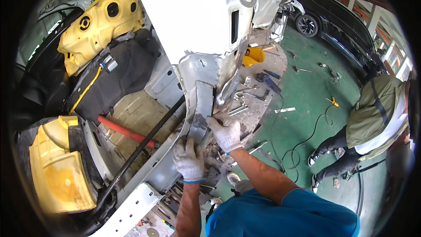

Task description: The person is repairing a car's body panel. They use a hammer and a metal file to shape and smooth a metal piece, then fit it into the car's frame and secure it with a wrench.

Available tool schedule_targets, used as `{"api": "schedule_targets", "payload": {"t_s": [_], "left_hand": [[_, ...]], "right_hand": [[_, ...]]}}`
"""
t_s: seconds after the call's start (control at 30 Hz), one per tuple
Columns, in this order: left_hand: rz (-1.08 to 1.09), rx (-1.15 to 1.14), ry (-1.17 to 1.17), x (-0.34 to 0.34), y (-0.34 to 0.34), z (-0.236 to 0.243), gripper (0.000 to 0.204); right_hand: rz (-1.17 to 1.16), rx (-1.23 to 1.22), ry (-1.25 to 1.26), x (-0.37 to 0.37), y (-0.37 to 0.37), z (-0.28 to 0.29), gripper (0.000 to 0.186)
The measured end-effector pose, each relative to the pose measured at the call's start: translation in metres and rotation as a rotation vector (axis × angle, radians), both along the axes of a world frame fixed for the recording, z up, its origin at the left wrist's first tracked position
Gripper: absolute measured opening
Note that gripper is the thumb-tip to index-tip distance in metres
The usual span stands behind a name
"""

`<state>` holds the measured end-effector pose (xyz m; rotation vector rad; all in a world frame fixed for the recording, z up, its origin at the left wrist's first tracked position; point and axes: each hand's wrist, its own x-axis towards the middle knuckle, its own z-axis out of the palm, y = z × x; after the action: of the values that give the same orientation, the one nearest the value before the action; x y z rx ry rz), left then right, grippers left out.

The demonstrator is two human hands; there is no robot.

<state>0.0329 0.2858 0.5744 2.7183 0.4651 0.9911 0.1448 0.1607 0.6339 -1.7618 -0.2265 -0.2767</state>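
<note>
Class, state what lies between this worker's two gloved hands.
In the head view, grey metal at the foot of the car's pillar lies between the left hand and the right hand.

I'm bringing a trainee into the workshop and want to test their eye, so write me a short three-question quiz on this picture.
1. Multiple choice: what colour are the work gloves?
A) Black
B) Off-white with blue edging at the cuffs
C) Bright orange

2. True or false: in the picture, the yellow container lies to the right of the bare metal pillar section.

3. Short answer: which is higher in the picture, the left hand or the right hand?

Key: 1. B; 2. True; 3. The right hand.
</note>
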Motion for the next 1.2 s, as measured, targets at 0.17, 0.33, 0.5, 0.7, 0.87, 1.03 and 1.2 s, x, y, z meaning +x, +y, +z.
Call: {"api": "schedule_targets", "payload": {"t_s": [0.17, 0.33, 0.5, 0.7, 0.87, 1.03, 1.2], "left_hand": [[-0.168, -0.014, -0.026, 0.003, 0.02, -0.008, 0.041], [-0.258, 0.076, -0.127, 0.001, 0.032, -0.011, 0.043], [-0.268, 0.086, -0.053, 0.003, 0.036, -0.015, 0.045], [-0.315, 0.028, -0.111, 0.003, 0.037, -0.014, 0.043], [-0.312, 0.06, -0.158, 0.004, 0.036, -0.012, 0.041], [-0.311, 0.077, -0.148, 0.003, 0.039, -0.016, 0.043], [-0.291, 0.092, -0.134, 0.004, 0.039, -0.02, 0.044]], "right_hand": [[-0.036, -0.041, 0.05, 0.0, 0.002, 0.005, 0.028], [-0.03, -0.079, 0.053, 0.001, 0.002, 0.006, 0.029], [-0.081, -0.156, -0.02, 0.002, 0.001, 0.004, 0.031], [-0.133, -0.189, 0.055, -0.006, 0.007, 0.019, 0.033], [-0.087, -0.161, -0.046, -0.019, -0.022, 0.002, 0.043], [0.279, -1.07, 0.438, -0.082, -0.134, -0.124, 0.067], [1.668, -1.091, 0.096, -0.203, -0.26, -0.252, 0.025]]}}
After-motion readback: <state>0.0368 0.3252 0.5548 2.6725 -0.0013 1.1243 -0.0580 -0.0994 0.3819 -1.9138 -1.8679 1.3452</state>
